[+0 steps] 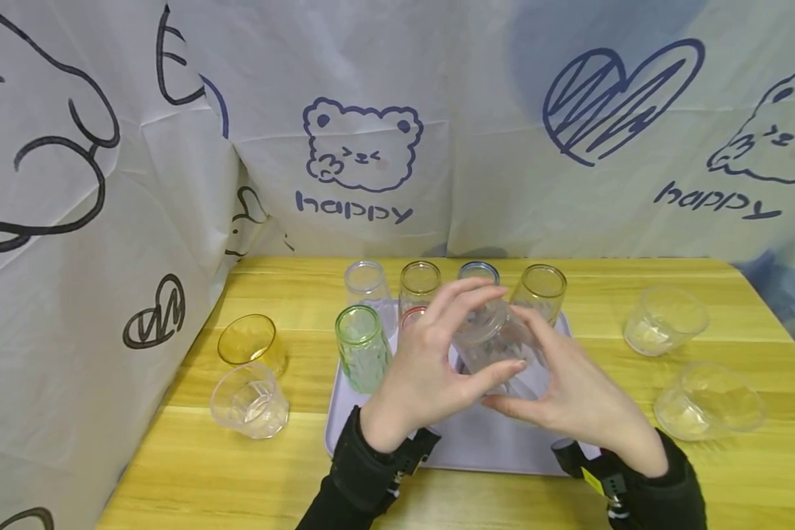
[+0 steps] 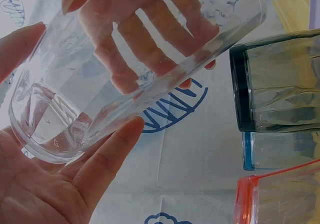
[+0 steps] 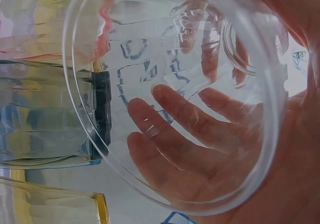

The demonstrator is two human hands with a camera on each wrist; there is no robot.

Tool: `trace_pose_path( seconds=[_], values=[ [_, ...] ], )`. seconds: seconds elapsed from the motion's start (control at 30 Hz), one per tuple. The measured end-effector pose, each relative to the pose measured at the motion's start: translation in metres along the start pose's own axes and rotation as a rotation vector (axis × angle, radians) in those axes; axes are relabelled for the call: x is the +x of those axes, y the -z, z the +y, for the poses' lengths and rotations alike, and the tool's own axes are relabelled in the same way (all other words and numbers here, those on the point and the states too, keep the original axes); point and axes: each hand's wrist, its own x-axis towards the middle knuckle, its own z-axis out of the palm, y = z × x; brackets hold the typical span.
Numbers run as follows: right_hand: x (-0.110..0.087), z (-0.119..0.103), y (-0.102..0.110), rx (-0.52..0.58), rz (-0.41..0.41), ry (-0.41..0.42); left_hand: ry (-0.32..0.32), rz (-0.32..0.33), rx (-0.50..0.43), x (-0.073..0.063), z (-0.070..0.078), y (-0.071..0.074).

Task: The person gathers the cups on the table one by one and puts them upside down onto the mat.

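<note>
Both hands hold one clear glass point(image 1: 506, 350), tilted in the air over a pale purple tray point(image 1: 483, 449). The left hand point(image 1: 424, 368) grips its base end, thumb on the near side. From the right, the right hand point(image 1: 570, 375) curves its fingers around the side, nearer the wide rim point(image 3: 272, 149). Closest to the left hand on the tray is a green glass point(image 1: 363, 353). Behind the hands stand a red-rimmed glass point(image 2: 245, 199), mostly covered in the head view, a blue-rimmed glass point(image 1: 478, 272) and a dark-rimmed glass point(image 2: 242, 88).
Two yellow-brown-rimmed glasses point(image 1: 420, 276) point(image 1: 545, 280) and a pale clear glass point(image 1: 366, 278) stand at the back. Left of the tray are an amber glass point(image 1: 271, 353) and a clear glass point(image 1: 268, 416). Two clear glasses point(image 1: 656, 335) point(image 1: 685, 416) are at right. A printed cloth point(image 1: 490, 184) hangs behind.
</note>
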Motion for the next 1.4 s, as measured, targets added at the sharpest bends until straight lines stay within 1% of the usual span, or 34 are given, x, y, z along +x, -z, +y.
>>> trace_pose_path(
  seconds=[0.1, 0.3, 0.4, 0.53, 0.6, 0.77, 0.87, 1.0, 1.13, 1.3, 1.4],
  values=[
    [0.000, 0.002, 0.001, 0.018, 0.001, 0.008, 0.006, -0.002, -0.013, 0.000, 0.000, -0.001],
    [0.000, 0.008, 0.003, 0.070, 0.017, 0.016, 0.014, -0.017, -0.068, -0.001, -0.002, -0.003],
    [-0.001, 0.011, 0.004, 0.093, 0.051, 0.005, 0.012, -0.005, -0.089, -0.001, -0.004, -0.004],
    [-0.003, 0.015, 0.004, 0.158, 0.112, -0.036, 0.011, 0.025, -0.074, -0.001, -0.008, -0.003],
    [-0.005, 0.019, 0.004, 0.187, 0.137, -0.068, 0.020, 0.024, -0.036, -0.002, -0.009, -0.004],
    [-0.013, 0.031, -0.001, 0.219, 0.228, -0.092, 0.059, -0.023, 0.137, -0.002, -0.013, -0.006],
    [-0.018, 0.039, -0.004, 0.237, 0.302, -0.074, 0.077, -0.061, 0.245, -0.002, -0.015, -0.007],
    [-0.024, 0.051, -0.007, 0.253, 0.386, -0.054, 0.100, -0.129, 0.354, -0.002, -0.017, -0.009],
    [-0.030, 0.062, -0.012, 0.260, 0.439, -0.072, 0.113, -0.197, 0.433, -0.003, -0.020, -0.013],
    [-0.033, 0.076, -0.020, 0.266, 0.488, -0.112, 0.130, -0.250, 0.502, -0.004, -0.024, -0.018],
    [-0.033, 0.084, -0.025, 0.279, 0.498, -0.146, 0.147, -0.280, 0.526, -0.005, -0.027, -0.020]
  ],
)
